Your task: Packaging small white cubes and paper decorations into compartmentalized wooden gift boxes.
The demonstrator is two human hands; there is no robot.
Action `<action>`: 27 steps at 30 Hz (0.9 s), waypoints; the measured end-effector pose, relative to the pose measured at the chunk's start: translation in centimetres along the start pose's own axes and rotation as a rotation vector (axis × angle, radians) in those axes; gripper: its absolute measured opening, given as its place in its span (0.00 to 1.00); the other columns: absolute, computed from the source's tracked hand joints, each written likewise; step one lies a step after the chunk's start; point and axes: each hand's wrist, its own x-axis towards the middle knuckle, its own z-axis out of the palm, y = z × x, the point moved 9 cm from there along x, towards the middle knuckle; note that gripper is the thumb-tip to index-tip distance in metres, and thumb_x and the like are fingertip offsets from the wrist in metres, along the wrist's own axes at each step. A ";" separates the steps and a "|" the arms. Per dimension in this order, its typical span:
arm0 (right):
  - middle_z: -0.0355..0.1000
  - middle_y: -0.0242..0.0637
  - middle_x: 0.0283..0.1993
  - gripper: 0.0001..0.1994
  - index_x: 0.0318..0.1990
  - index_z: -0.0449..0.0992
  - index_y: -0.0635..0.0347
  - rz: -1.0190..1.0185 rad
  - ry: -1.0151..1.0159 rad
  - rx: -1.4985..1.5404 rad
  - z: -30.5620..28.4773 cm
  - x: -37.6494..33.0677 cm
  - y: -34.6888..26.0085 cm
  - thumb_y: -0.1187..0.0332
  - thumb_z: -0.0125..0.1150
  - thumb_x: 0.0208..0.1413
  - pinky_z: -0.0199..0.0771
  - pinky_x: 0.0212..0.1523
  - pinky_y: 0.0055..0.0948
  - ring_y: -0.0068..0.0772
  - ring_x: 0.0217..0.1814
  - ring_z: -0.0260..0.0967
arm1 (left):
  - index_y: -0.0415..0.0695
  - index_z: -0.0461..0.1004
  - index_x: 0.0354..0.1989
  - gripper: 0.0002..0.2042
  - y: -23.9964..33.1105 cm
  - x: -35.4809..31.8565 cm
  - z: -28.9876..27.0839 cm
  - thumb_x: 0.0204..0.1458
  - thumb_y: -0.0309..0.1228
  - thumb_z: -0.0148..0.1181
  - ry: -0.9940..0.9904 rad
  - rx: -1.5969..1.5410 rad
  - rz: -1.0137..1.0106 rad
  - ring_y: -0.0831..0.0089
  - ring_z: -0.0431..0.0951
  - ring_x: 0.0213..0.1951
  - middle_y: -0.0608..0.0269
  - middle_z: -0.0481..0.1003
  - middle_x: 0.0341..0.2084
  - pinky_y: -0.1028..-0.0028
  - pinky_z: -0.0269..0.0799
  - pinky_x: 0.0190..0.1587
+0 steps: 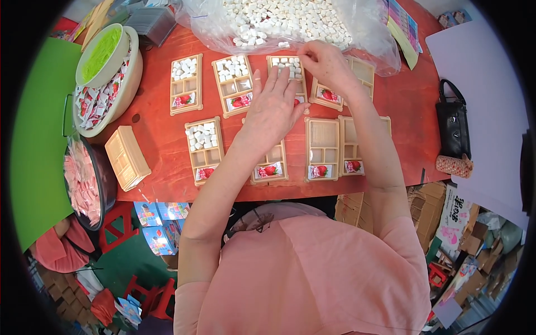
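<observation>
1. The left hand lay spread, seemingly holding nothing, over the tray, so nearer it.
2. The right hand was curled, its hold hidden; the tray lay just left, long axis running near to far.

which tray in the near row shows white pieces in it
The beige rectangular compartment tray right of the stacked trays: its large section holds white chunks. The left forearm hides much of the next tray; trays farther right show none.

Small packing workshop: red table carried rows of compartment trays, bagged white pieces, sachet-filled basin; cardboard and red stools crowded beneath.
</observation>
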 end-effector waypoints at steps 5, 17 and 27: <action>0.79 0.44 0.36 0.08 0.42 0.78 0.66 -0.009 -0.056 0.097 1.9 0.0 -0.7 0.69 0.63 0.60 0.76 0.41 0.35 0.38 0.37 0.77 | 0.32 0.73 0.58 0.28 0.6 -1.5 0.3 0.61 0.46 0.60 -0.009 -0.025 0.003 0.45 0.61 0.70 0.40 0.68 0.64 0.40 0.48 0.72; 0.79 0.44 0.40 0.07 0.40 0.81 0.66 0.017 -0.034 0.110 2.1 0.6 -1.0 0.71 0.62 0.60 0.76 0.43 0.35 0.42 0.40 0.77 | 0.34 0.73 0.58 0.26 0.2 -2.0 -0.3 0.60 0.44 0.62 -0.017 -0.021 -0.014 0.46 0.62 0.70 0.43 0.68 0.65 0.44 0.52 0.72; 0.77 0.44 0.38 0.08 0.41 0.80 0.65 -0.049 0.016 -0.031 1.5 0.2 -1.9 0.70 0.62 0.58 0.76 0.44 0.39 0.46 0.40 0.75 | 0.34 0.75 0.56 0.25 0.2 -2.4 -0.9 0.59 0.43 0.63 0.015 -0.035 -0.035 0.44 0.64 0.69 0.41 0.68 0.63 0.44 0.53 0.72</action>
